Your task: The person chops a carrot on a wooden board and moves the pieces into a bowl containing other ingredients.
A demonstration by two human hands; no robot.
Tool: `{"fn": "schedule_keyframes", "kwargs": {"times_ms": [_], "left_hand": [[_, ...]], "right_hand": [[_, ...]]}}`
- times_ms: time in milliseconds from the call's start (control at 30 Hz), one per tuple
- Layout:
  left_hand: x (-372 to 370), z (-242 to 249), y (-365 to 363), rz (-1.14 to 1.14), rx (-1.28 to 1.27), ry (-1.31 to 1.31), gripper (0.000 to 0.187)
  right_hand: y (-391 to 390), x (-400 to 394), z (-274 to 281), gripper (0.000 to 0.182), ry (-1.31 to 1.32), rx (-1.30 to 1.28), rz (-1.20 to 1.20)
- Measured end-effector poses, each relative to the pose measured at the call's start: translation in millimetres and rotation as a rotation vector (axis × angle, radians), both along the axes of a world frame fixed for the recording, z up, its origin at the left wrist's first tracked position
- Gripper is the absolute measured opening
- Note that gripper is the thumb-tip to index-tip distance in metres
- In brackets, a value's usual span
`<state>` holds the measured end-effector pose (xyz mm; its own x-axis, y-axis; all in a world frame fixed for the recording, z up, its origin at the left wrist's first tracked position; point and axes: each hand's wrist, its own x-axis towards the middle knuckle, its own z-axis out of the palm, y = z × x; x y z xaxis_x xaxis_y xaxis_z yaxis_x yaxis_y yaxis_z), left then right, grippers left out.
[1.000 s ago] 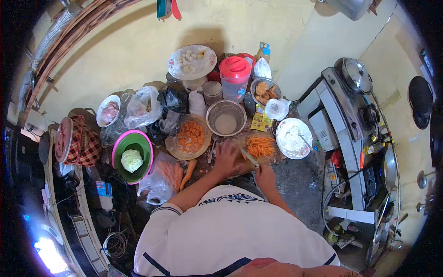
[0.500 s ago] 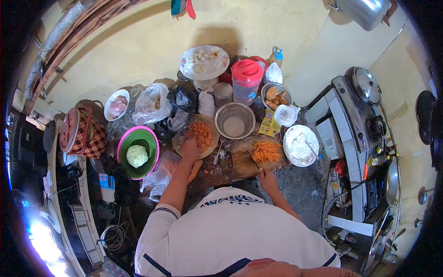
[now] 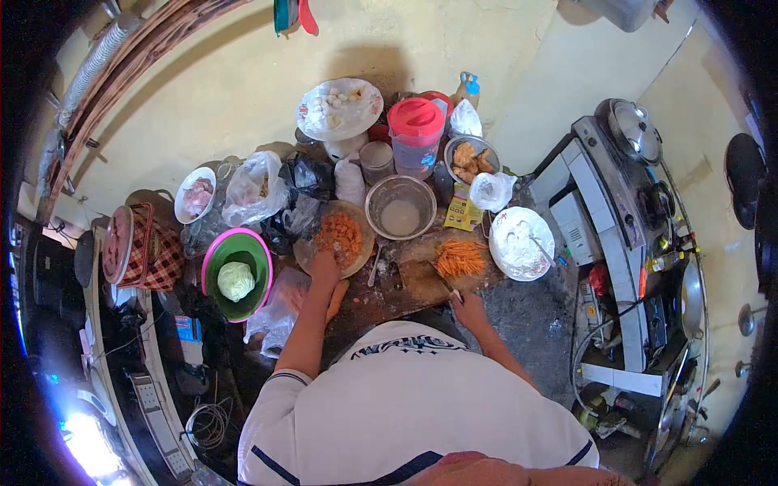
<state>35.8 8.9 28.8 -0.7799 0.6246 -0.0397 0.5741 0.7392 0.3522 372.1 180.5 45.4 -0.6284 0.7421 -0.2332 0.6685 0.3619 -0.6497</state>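
Note:
Diced orange carrot (image 3: 340, 233) lies heaped on a round tray (image 3: 366, 253) left of centre. My left hand (image 3: 326, 266) is at the tray's near edge, beside the carrot; its fingers are too small and hidden to make out. To the right, my right hand (image 3: 468, 309) is closed round the handle of a knife (image 3: 446, 283). The blade points up and left over a wooden board (image 3: 417, 285). Just beyond the blade sits a pile of carrot strips (image 3: 459, 258). A whole carrot (image 3: 337, 298) lies beside my left forearm.
A metal bowl (image 3: 375, 220) of pale liquid stands behind the board. White powder and a spoon are in a white bowl (image 3: 536, 267) at right. A green basin (image 3: 212, 277) holds a cabbage (image 3: 236, 281) at left. Behind stand a pink-lidded jug (image 3: 416, 138) and plastic bags (image 3: 258, 190). A stove (image 3: 608, 174) is farther right.
My left hand has drawn back from within the diced carrot to the tray's near edge. My right hand still grips the knife by the carrot strips. The camera view has shifted slightly.

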Motion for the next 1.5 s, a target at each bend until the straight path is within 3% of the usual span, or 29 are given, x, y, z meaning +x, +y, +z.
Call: {"fn": "schedule_keyframes", "kwargs": {"times_ms": [267, 367, 467, 500, 567, 600, 667, 767, 900, 1000, 1067, 1133, 1200, 1267, 1367, 1500], "left_hand": [[-19, -18, -2, 0.025, 0.195, -0.033, 0.012], [-8, 19, -2, 0.11, 0.209, -0.11, 0.012], [-27, -11, -8, 0.168, 0.272, -0.082, 0.013], [-28, -16, -8, 0.17, 0.271, -0.083, 0.013], [-32, -23, -10, -0.042, 0.105, 0.095, 0.015], [-25, -13, -9, -0.04, 0.104, 0.095, 0.015], [-2, 23, -3, -0.031, -0.131, -0.019, 0.016], [-6, 1, 2, 0.031, -0.202, 0.056, 0.018], [-6, 3, -3, -0.028, -0.113, 0.041, 0.019], [6, 28, -2, 0.048, 0.019, 0.019, 0.018], [29, 55, 10, -0.035, 0.467, 0.055, 0.014], [55, 47, 28, -0.254, 0.39, 0.157, 0.01], [84, 39, 50, -0.529, 0.489, -0.004, 0.01], [113, 26, 66, -0.746, 0.496, 0.086, 0.011], [131, -10, 75, -0.9, 0.502, -0.018, 0.013], [138, 8, 70, -0.939, 0.466, -0.011, 0.017]], "right_hand": [[-5, 3, -5, 0.037, 0.061, 0.009, 0.016], [-8, 4, -7, 0.037, 0.064, -0.011, 0.013], [-10, 4, -3, 0.038, 0.061, 0.0, 0.061], [-10, 4, -5, 0.038, 0.059, -0.001, 0.063], [-11, 3, -9, 0.038, 0.067, -0.027, 0.057], [-11, 2, -10, 0.038, 0.067, -0.029, 0.059], [-12, 1, -12, 0.037, 0.065, -0.033, 0.06], [-13, -1, -6, 0.036, 0.061, -0.013, 0.087], [-7, 0, -5, 0.038, -0.005, -0.024, 0.113], [-4, 3, -2, 0.038, 0.016, 0.034, -0.022], [-4, 3, 6, 0.037, -0.001, -0.004, -0.04], [-5, 2, 13, 0.037, -0.014, -0.039, -0.054], [-9, 2, 13, 0.037, -0.026, -0.074, -0.067], [-14, 2, 4, 0.034, 0.114, 0.008, -0.067], [-18, 1, -7, 0.035, 0.092, 0.054, -0.042], [-26, -6, 9, 0.033, 0.017, 0.011, -0.008]]}}
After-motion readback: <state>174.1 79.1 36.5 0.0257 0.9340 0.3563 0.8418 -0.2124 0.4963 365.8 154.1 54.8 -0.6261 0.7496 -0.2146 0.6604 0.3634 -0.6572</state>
